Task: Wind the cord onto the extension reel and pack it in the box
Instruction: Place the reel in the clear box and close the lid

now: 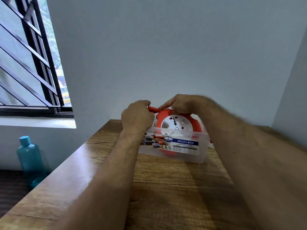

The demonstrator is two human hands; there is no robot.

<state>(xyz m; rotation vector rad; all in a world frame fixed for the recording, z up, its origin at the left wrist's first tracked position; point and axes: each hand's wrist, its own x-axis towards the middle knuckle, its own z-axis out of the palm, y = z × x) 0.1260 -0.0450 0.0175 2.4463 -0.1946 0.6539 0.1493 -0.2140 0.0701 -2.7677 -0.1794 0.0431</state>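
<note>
An orange extension reel (pixel 178 122) with a white socket face stands upright inside a clear plastic box (pixel 182 155) labelled MULTI-BOX, at the far end of the wooden table (pixel 166 188). The reel's upper half rises above the box rim. My left hand (pixel 137 114) is closed on the orange plug end of the cord (pixel 153 109) just above the reel's top left. My right hand (pixel 181 103) pinches the cord at the reel's top edge. The wound cord itself is hidden behind the reel's rim.
A blue plastic bottle (pixel 30 161) stands on the floor to the left of the table. A barred window (pixel 29 63) fills the upper left. Plain walls close in behind the table and on the right.
</note>
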